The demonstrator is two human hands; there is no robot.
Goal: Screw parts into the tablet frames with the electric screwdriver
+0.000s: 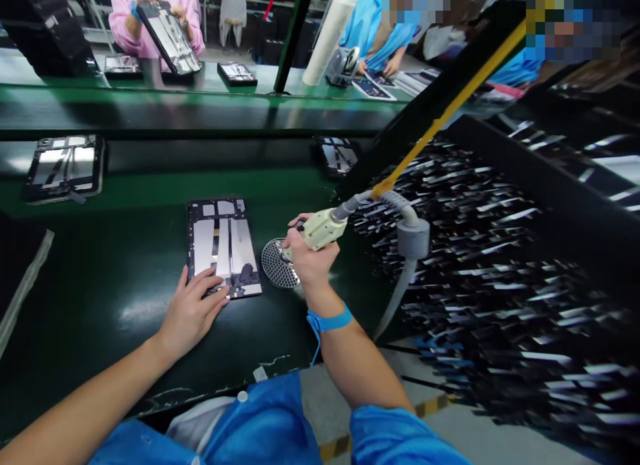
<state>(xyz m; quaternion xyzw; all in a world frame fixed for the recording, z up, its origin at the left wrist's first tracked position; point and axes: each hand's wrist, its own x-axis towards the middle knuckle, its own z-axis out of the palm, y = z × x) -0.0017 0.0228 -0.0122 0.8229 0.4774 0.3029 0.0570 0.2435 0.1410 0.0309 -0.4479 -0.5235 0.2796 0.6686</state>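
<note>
An opened tablet body, its battery plates and ribbon cables exposed, lies face up on the green bench. My left hand rests on its lower edge with fingers stretched out. My right hand, a blue strap round its wrist, is wrapped around a cream-coloured hand tool that hangs on a thick grey cable. Below the tool's front end is a round perforated metal disc, just right of the tablet body; I cannot tell whether the two are joined.
Further tablet bodies lie at the left and back right. To the right stands a rack densely packed with dark parts. A yellow cord runs down to the cable. Across the bench, a person in pink holds another tablet body.
</note>
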